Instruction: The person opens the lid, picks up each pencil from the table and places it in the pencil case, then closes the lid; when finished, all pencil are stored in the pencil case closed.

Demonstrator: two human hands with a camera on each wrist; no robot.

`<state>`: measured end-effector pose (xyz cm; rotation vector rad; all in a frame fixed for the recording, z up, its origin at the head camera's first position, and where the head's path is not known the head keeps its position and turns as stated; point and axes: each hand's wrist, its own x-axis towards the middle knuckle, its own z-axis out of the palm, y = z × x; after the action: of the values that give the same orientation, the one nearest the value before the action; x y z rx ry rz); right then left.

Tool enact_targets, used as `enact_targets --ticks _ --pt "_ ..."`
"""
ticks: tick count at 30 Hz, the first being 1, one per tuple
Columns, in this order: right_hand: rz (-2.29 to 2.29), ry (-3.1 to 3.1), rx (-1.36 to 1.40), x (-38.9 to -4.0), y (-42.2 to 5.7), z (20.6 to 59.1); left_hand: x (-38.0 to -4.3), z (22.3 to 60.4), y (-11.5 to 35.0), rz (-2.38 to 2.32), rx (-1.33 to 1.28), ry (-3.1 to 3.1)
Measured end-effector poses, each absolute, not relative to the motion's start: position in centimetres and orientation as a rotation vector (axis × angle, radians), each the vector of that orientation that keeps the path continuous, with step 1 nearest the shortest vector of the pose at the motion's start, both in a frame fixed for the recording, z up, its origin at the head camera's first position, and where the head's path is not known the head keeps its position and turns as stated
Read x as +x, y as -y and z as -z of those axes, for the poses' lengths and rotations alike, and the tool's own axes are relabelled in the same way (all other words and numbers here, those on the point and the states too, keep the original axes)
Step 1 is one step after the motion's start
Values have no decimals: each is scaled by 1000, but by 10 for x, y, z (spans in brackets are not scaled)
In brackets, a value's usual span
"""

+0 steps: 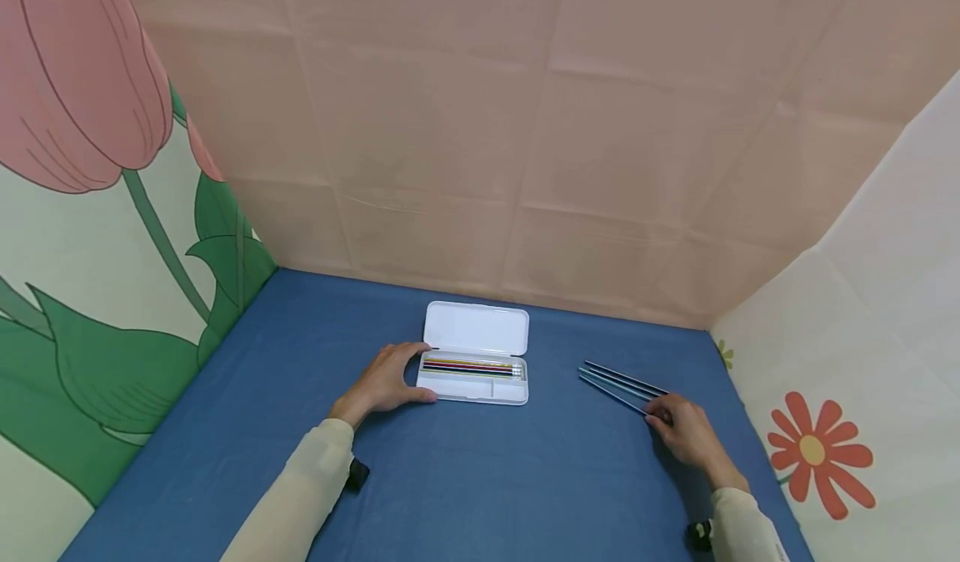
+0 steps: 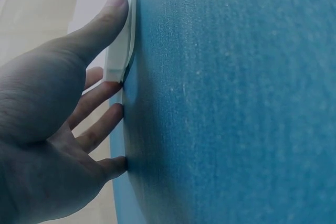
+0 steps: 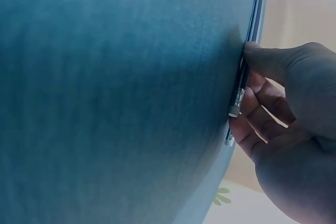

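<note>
An opened white pencil case (image 1: 453, 388) lies on the blue cloth, its lid (image 1: 476, 328) folded back toward the wall. Several pencils (image 1: 468, 368) in different colours lie side by side in its rear compartment. My left hand (image 1: 384, 380) holds the case at its left end, thumb on the front edge and fingers toward the back. To the right, several loose dark pencils (image 1: 618, 388) fan out on the cloth. My right hand (image 1: 687, 434) pinches at their near ends. In the right wrist view, thumb and fingers grip a pencil (image 3: 242, 80) with a white eraser end; another eraser end shows below it.
A blue cloth (image 1: 480, 470) covers the table. A plain tan backdrop (image 1: 480, 145) stands behind it, with a tulip-printed panel (image 1: 97, 253) on the left and a white panel with a red flower (image 1: 900, 312) on the right.
</note>
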<state>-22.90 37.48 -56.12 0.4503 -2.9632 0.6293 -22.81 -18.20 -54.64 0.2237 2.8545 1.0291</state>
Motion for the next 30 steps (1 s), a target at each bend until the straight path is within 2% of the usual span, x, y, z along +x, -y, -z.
enact_targets --ticks 12,30 --pt "-668 2932 441 -227 -369 556 -229 545 182 -1033 212 -2846" --pt "-728 2799 638 -241 -312 531 -228 546 182 -1025 200 -2854"
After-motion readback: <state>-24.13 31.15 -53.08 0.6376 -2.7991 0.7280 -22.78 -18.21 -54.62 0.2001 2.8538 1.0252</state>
